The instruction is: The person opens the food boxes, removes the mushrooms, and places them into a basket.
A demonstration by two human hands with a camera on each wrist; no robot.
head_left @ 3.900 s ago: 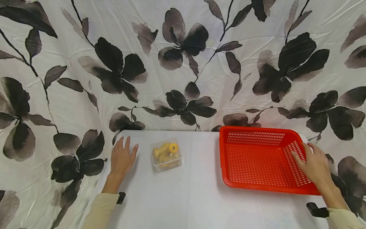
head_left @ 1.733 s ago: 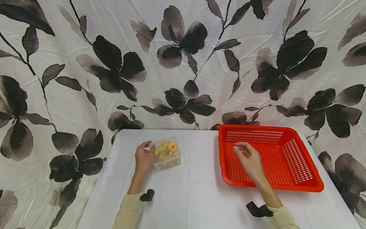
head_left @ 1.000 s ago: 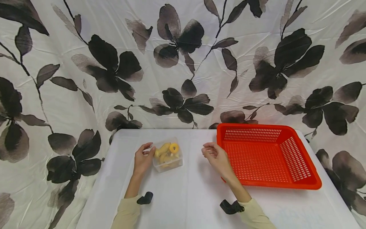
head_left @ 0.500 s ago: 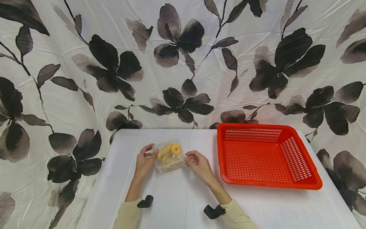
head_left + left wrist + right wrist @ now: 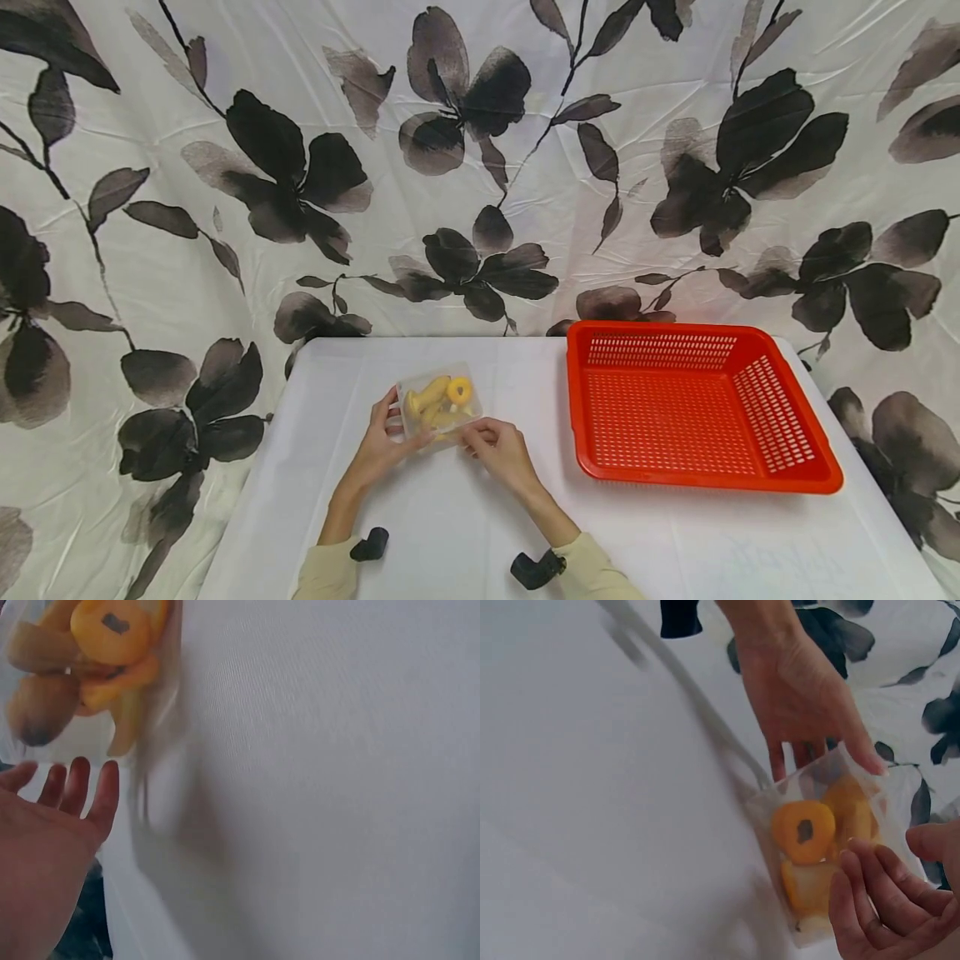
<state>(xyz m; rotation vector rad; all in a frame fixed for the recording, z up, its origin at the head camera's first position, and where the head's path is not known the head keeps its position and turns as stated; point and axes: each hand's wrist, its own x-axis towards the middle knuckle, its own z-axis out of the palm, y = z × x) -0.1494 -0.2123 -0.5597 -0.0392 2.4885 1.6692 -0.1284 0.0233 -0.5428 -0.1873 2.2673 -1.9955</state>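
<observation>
A clear plastic container (image 5: 442, 407) packed with yellow pieces is near the left part of the white table; one piece (image 5: 804, 831) is round with a dark centre. My left hand (image 5: 381, 443) grips the container's near left corner, thumb along the front and fingers along the left side. In the left wrist view, the left fingers (image 5: 76, 787) reach up at its lower edge. My right hand (image 5: 504, 454) is at the near right corner. In the right wrist view, its bent fingers (image 5: 870, 889) overlap the container, with the thumb (image 5: 930, 844) apart from them.
A red perforated basket (image 5: 705, 408) stands on the right side of the white table (image 5: 525, 367). Flower-patterned cloth (image 5: 465, 167) hangs behind the table's back edge. Each wrist carries a black camera mount (image 5: 537, 570).
Both hands have come inward from the sides. The right one left the basket for the container's near right corner. The left thumb slid to the container's front, and the container shifted slightly.
</observation>
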